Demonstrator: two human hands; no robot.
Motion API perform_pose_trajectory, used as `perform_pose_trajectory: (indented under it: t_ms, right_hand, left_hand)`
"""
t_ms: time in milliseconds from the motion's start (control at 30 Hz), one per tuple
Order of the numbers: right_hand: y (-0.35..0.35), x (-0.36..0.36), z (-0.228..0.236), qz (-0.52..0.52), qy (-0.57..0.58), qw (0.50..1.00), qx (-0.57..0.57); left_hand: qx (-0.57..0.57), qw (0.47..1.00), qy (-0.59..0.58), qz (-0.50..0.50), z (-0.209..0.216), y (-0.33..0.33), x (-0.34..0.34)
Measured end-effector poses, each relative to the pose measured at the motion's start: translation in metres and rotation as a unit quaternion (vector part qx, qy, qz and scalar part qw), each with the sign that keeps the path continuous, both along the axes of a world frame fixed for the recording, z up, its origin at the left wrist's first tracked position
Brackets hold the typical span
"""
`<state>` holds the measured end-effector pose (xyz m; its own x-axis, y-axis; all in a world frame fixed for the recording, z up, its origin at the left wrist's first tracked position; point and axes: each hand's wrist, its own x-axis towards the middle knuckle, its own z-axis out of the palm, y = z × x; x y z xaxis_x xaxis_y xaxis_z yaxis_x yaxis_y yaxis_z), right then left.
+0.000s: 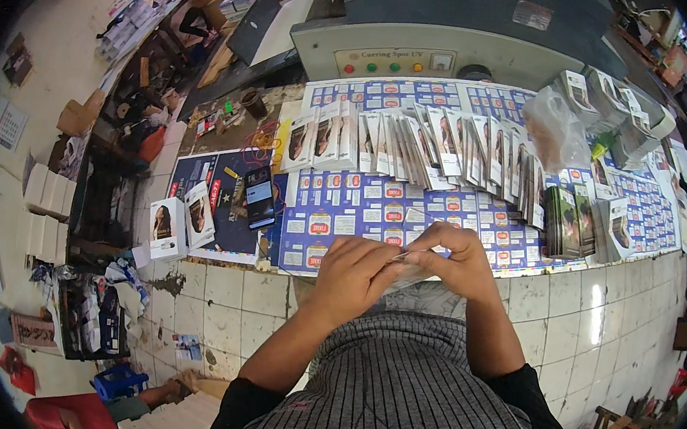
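My left hand [355, 275] and my right hand [455, 259] meet in front of my body at the table's near edge. Both are closed, their thumbs and fingers pinching a small, thin, pale thing [401, 257] whose kind I cannot make out. Just beyond them lies a blue printed sheet [347, 206] covering the table. On it a long fanned row of white printed packets [403, 148] curves from the back left toward the right, each with a dark picture on its front. My hands stay apart from this row.
A phone [260, 199] lies left, beside two white packets [167, 230]. Green packets [563, 221] stand at the right, near a clear plastic bag [550, 133]. A grey machine [443, 42] with coloured buttons borders the back. A person on a red chair [67, 422] sits lower left.
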<state>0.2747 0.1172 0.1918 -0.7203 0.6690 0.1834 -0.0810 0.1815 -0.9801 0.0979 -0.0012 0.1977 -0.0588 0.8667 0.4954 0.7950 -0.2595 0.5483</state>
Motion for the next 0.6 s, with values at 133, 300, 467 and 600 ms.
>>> perform_pose_trajectory:
  t_ms: [133, 300, 467, 600]
  right_hand:
    - [0.000, 0.006, -0.001, -0.027, 0.019, 0.999, 0.011]
    - [0.024, 0.043, 0.009, -0.179, 0.112, 0.975, -0.077]
    - [0.029, 0.044, 0.003, -0.121, 0.259, 0.957, -0.054]
    - [0.033, 0.044, -0.005, -0.064, 0.295, 0.953, 0.009]
  left_hand:
    - [-0.036, 0.999, -0.002, -0.009, -0.002, 0.002, -0.005]
    - [-0.062, 0.998, -0.008, 0.010, -0.002, -0.010, -0.038]
    - [-0.032, 0.991, -0.128, 0.008, 0.011, -0.023, -0.039]
    - [0.085, 0.983, -0.160, 0.020, 0.019, -0.022, -0.031]
